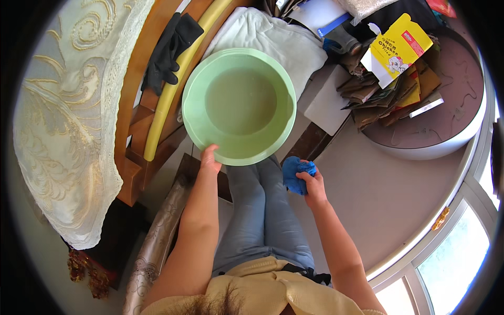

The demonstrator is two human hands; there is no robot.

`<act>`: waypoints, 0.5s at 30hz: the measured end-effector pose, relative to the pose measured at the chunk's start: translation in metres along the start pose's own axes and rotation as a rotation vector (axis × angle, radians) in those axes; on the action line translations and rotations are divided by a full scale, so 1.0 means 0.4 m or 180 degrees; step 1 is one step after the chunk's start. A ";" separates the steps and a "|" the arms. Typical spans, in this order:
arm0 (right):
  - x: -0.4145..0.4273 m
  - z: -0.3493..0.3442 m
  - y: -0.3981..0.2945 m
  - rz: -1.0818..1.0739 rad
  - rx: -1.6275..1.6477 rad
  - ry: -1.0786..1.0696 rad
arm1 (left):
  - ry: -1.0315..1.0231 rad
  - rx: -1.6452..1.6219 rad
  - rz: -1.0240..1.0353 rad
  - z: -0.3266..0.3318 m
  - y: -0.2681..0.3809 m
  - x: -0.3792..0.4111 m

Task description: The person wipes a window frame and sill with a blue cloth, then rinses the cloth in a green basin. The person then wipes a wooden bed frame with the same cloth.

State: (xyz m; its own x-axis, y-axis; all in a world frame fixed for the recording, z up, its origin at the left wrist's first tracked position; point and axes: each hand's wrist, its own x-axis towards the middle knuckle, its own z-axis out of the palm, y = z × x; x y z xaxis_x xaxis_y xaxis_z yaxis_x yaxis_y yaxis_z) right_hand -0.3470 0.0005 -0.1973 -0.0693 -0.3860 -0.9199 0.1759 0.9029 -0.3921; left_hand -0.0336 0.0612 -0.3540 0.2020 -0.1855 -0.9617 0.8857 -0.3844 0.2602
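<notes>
A round pale green plastic basin (pixel 201 130) with cloudy liquid (pixel 240 102) in its bottom is in front of me, above my legs. My left hand (pixel 211 158) grips its near left rim, thumb over the edge and fingers hidden below. To the right of the basin, my right hand (pixel 313 183) holds a bunched blue cloth (pixel 295 175), apart from the rim. Beyond the basin lies a folded white cloth (pixel 256 31), partly covered by it.
Left are a black glove (pixel 169 51), a yellow tube (pixel 177 86) and a lace-edged cover (pixel 78 118) over wooden furniture. At right, flattened cardboard (pixel 393 94) and a yellow box (pixel 405 47) lie on a round dark-topped piece (pixel 460 94). A white box (pixel 328 100) stands nearer, beside windows (pixel 453 252).
</notes>
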 end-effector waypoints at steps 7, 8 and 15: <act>-0.057 0.040 -0.152 -0.0559 -0.0057 -0.0279 | 0.0205 0.0342 0.0255 0.011 0.048 -0.129; -0.071 0.046 -0.188 -0.0702 -0.0122 -0.0303 | 0.0260 0.0414 0.0142 -0.009 0.051 -0.153; -0.128 0.066 -0.383 -0.1163 -0.0564 -0.0606 | 0.0160 -0.0036 0.0051 -0.122 0.023 -0.433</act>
State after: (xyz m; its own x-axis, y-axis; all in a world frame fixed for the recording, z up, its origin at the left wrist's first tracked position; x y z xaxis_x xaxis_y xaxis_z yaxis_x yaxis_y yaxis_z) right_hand -0.3443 -0.1230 -0.0901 0.0893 -0.6986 -0.7099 0.0014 0.7129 -0.7013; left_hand -0.0399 0.1340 -0.1891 0.2368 -0.1458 -0.9606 0.8868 -0.3715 0.2750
